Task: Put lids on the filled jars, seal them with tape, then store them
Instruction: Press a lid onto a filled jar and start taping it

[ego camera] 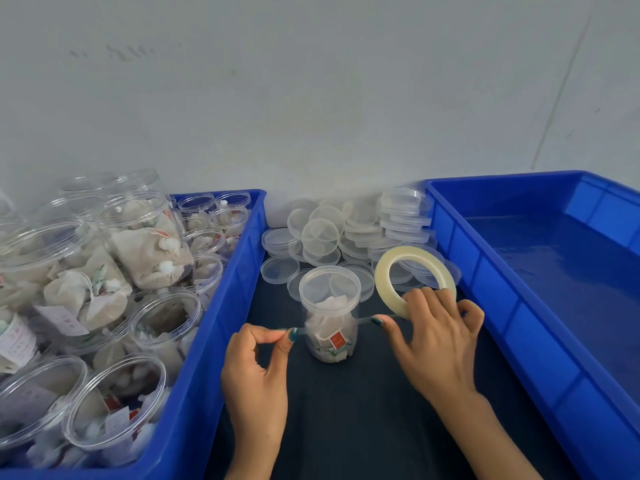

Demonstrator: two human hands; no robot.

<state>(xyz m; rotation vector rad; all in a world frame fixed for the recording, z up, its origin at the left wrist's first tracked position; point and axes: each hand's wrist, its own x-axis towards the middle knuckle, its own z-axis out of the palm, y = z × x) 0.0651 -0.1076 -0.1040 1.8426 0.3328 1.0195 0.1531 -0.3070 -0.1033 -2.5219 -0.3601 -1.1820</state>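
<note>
A clear jar (pixel 330 327) filled with tea bags stands upright on the dark table, a clear lid (pixel 329 287) on top. My right hand (pixel 436 337) holds a roll of clear tape (pixel 414 278) just right of the jar. A strip of tape (pixel 363 322) runs from the roll across the front of the jar below the lid. My left hand (pixel 258 362) pinches the strip's free end between thumb and forefinger, left of the jar.
A blue bin (pixel 221 327) on the left holds several filled, lidless jars (pixel 114 403). A pile of loose clear lids (pixel 349 233) lies behind the jar by the wall. An empty blue bin (pixel 540 306) stands on the right.
</note>
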